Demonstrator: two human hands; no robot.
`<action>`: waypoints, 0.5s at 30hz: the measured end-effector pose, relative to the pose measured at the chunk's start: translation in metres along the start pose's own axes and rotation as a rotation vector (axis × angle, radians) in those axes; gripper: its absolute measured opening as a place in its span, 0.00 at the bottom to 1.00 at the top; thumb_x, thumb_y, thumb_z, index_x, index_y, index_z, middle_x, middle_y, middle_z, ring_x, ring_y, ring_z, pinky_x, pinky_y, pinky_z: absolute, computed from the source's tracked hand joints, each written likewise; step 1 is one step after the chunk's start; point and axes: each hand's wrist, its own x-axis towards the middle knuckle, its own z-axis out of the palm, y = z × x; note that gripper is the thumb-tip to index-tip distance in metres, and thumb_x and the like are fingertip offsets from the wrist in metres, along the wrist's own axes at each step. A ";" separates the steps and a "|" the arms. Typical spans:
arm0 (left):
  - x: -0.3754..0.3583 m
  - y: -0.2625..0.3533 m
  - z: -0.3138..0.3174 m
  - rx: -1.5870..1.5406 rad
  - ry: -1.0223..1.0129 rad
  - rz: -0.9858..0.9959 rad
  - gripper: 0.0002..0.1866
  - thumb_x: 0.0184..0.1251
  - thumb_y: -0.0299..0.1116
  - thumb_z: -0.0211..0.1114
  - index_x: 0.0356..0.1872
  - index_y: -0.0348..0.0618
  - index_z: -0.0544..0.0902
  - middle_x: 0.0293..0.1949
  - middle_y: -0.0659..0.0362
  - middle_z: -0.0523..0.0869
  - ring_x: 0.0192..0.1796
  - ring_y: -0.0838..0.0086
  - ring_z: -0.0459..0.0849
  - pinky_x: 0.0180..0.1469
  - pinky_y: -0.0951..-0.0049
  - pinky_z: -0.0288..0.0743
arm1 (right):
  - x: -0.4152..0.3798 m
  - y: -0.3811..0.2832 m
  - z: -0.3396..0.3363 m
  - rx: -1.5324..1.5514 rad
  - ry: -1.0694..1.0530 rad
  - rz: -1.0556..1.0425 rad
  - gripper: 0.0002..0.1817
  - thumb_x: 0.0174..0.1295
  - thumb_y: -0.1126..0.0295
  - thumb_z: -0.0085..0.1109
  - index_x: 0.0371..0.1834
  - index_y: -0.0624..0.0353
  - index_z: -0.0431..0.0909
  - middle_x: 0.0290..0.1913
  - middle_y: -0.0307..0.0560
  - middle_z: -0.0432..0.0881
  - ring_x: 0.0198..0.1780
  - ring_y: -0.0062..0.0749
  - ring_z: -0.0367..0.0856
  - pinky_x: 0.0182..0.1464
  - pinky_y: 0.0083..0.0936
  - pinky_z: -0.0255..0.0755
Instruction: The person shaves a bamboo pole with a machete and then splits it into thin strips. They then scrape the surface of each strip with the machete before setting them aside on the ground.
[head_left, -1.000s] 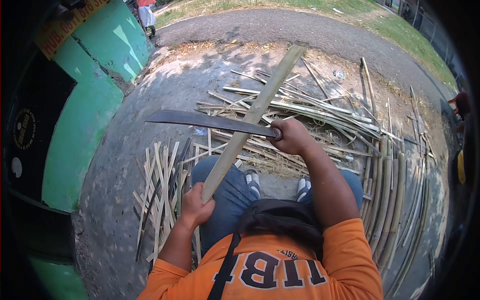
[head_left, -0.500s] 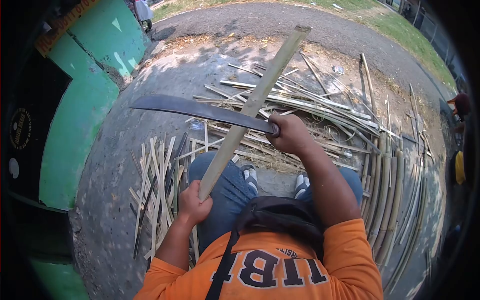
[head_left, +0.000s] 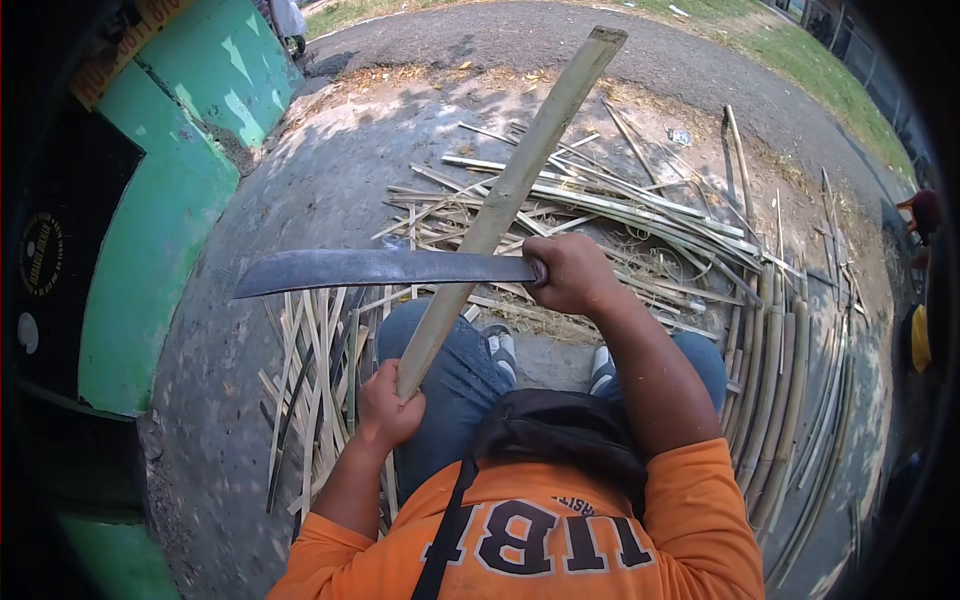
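Observation:
My left hand (head_left: pixel 391 407) is closed round the lower end of a long, flat bamboo strip (head_left: pixel 508 187), which slants up and away to the right. In my right hand (head_left: pixel 568 274) is the handle end of a machete (head_left: pixel 375 268), its broad dark blade pointing left. The blade crosses over the strip at its lower half, above my left knee. Whether the edge bites into the bamboo cannot be made out. My right fingers hide most of the handle.
Thin split bamboo strips (head_left: pixel 312 375) lie at my left. Ahead is a tangled pile of strips (head_left: pixel 640 215), and thicker bamboo poles (head_left: pixel 775 370) lie on the right. A green wall (head_left: pixel 150 260) stands at the left. Part of another person (head_left: pixel 918 335) shows at the far right edge.
My right hand has brought the machete down along the strip toward me, and its blade has turned more level. The strip's far end has risen slightly; my left hand stays in place.

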 end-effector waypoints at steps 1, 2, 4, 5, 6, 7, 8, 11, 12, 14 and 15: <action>-0.001 0.001 -0.001 0.002 0.003 -0.002 0.19 0.56 0.32 0.67 0.50 0.37 0.81 0.39 0.40 0.89 0.42 0.39 0.88 0.47 0.50 0.83 | 0.002 -0.001 0.000 -0.023 -0.005 -0.025 0.07 0.49 0.66 0.66 0.29 0.54 0.80 0.27 0.55 0.84 0.36 0.61 0.84 0.39 0.55 0.76; -0.002 0.004 -0.002 0.004 0.006 -0.004 0.19 0.56 0.32 0.67 0.50 0.37 0.81 0.40 0.39 0.89 0.42 0.39 0.89 0.47 0.50 0.83 | 0.003 0.007 -0.002 -0.056 0.006 0.028 0.07 0.49 0.67 0.66 0.30 0.54 0.81 0.29 0.56 0.84 0.36 0.62 0.84 0.39 0.54 0.76; -0.001 0.007 -0.002 0.014 0.016 -0.002 0.20 0.56 0.32 0.67 0.50 0.37 0.81 0.40 0.39 0.89 0.43 0.39 0.89 0.48 0.50 0.83 | 0.004 0.028 -0.001 -0.018 0.090 0.085 0.07 0.50 0.67 0.65 0.31 0.55 0.82 0.29 0.57 0.83 0.36 0.62 0.84 0.40 0.54 0.77; 0.000 0.007 -0.002 0.024 0.019 0.000 0.20 0.56 0.32 0.66 0.50 0.37 0.81 0.40 0.39 0.89 0.43 0.39 0.89 0.48 0.50 0.83 | 0.004 0.034 -0.002 0.010 0.099 0.147 0.07 0.50 0.67 0.65 0.31 0.55 0.82 0.28 0.58 0.83 0.36 0.62 0.84 0.40 0.54 0.77; 0.000 0.008 -0.001 0.037 0.019 0.000 0.20 0.56 0.32 0.66 0.50 0.36 0.81 0.40 0.39 0.89 0.43 0.39 0.89 0.48 0.50 0.83 | 0.004 0.032 -0.004 0.030 0.104 0.130 0.07 0.50 0.67 0.65 0.31 0.55 0.82 0.28 0.57 0.83 0.36 0.62 0.84 0.40 0.54 0.77; 0.001 0.008 -0.001 0.026 0.007 -0.014 0.20 0.56 0.32 0.66 0.50 0.36 0.81 0.40 0.39 0.89 0.43 0.39 0.89 0.48 0.50 0.83 | 0.003 0.028 -0.003 0.052 0.109 0.114 0.06 0.50 0.67 0.65 0.30 0.55 0.82 0.28 0.57 0.83 0.36 0.61 0.84 0.40 0.54 0.77; 0.002 0.008 -0.002 0.015 -0.005 -0.027 0.20 0.56 0.32 0.66 0.51 0.36 0.81 0.40 0.39 0.89 0.44 0.39 0.88 0.49 0.50 0.83 | 0.003 0.024 -0.002 0.075 0.114 0.097 0.06 0.50 0.67 0.65 0.30 0.55 0.82 0.28 0.57 0.83 0.36 0.61 0.85 0.40 0.54 0.78; 0.002 0.009 -0.003 0.039 -0.033 -0.034 0.21 0.56 0.32 0.66 0.51 0.36 0.81 0.41 0.39 0.89 0.44 0.39 0.88 0.49 0.50 0.83 | 0.000 0.002 0.006 0.000 -0.001 -0.010 0.06 0.49 0.67 0.65 0.29 0.54 0.82 0.27 0.56 0.84 0.35 0.61 0.85 0.40 0.53 0.78; 0.003 0.010 -0.003 0.055 -0.039 -0.026 0.21 0.56 0.32 0.66 0.52 0.37 0.81 0.41 0.39 0.89 0.44 0.39 0.88 0.49 0.50 0.83 | 0.000 -0.004 0.009 -0.025 0.001 -0.059 0.06 0.48 0.67 0.66 0.29 0.53 0.82 0.27 0.55 0.84 0.35 0.60 0.85 0.40 0.53 0.78; 0.002 0.010 -0.002 0.059 -0.025 -0.009 0.21 0.56 0.32 0.66 0.52 0.37 0.81 0.41 0.39 0.89 0.44 0.39 0.88 0.49 0.50 0.83 | 0.001 0.001 0.001 -0.041 -0.071 -0.021 0.06 0.49 0.67 0.65 0.29 0.53 0.82 0.27 0.55 0.84 0.35 0.61 0.85 0.40 0.53 0.78; 0.000 0.010 -0.002 0.061 -0.014 -0.003 0.22 0.56 0.33 0.66 0.52 0.37 0.81 0.42 0.39 0.89 0.44 0.39 0.88 0.49 0.49 0.83 | 0.002 0.005 -0.002 -0.048 -0.108 -0.006 0.06 0.49 0.66 0.65 0.29 0.53 0.82 0.27 0.55 0.84 0.35 0.61 0.85 0.40 0.53 0.78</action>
